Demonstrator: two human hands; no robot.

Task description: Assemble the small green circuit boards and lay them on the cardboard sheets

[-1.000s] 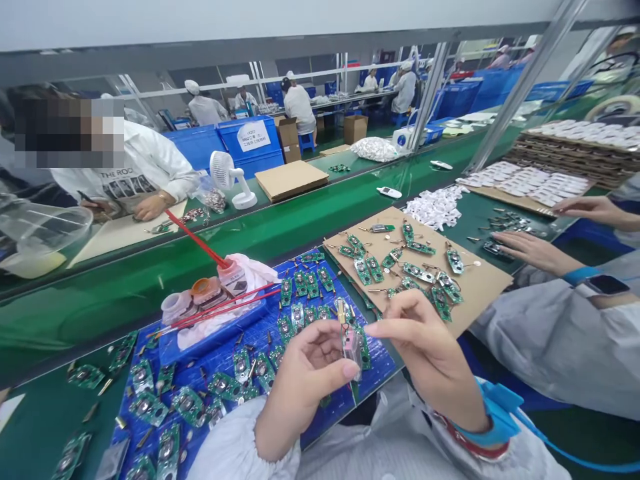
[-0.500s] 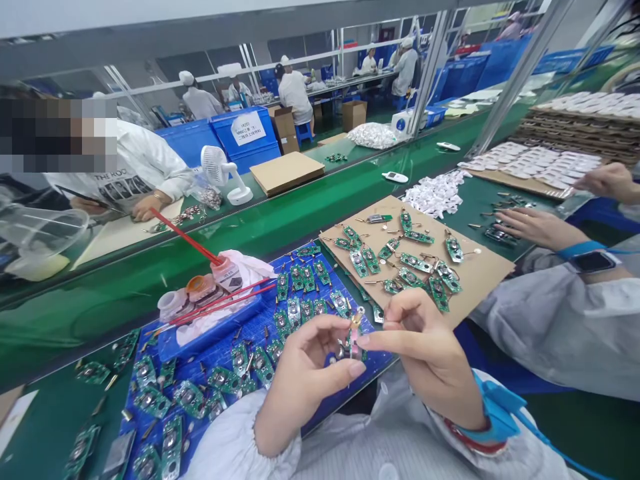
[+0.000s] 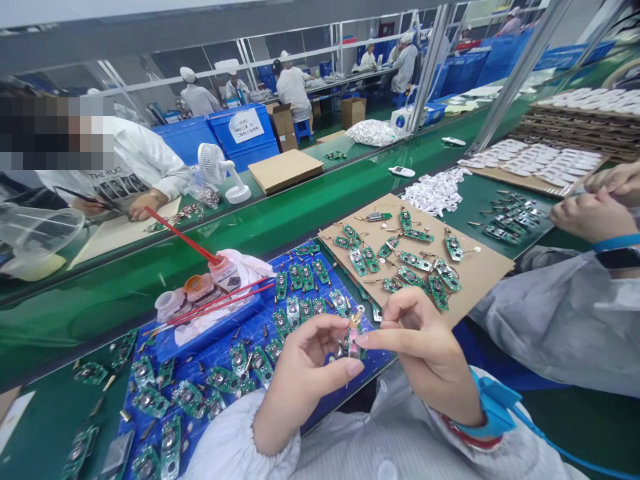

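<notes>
**Circuit board pinched upright between both hands, right over the blue mat**

Circuit board (image 3: 353, 339), small and green, is up off the desk and held between your two hands, just above the near edge of the blue mat (image 3: 220, 357). Your left hand (image 3: 305, 380) comes up from below with thumb and forefinger closed on the board's left side; your right hand (image 3: 425, 353) reaches in from the right, forefinger and thumb pinched on the other edge. Both grips are closed on that one board, fingertips almost meeting across it. Its long axis stands close to upright, tilted a touch, with a small metal part at the top end. Neither hand is nearer: the board sits dead between them.

Beneath and to your left, the mat is strewn with more green boards (image 3: 240, 380) and loose brass bits. Just beyond lie red-handled brushes (image 3: 220, 303) and small pots (image 3: 193, 293) on a blue tray. To the right, well clear of your hands, a cardboard sheet (image 3: 480, 273) carries another scatter of boards with leads. Past it, a co-worker's hands (image 3: 593, 213) work at the next station, a grey sleeve (image 3: 565, 320) close by your right wrist. Across the green belt (image 3: 300, 213) another person sits beside a white fan (image 3: 217, 170). Nothing stands between your fingers and the board.
</notes>
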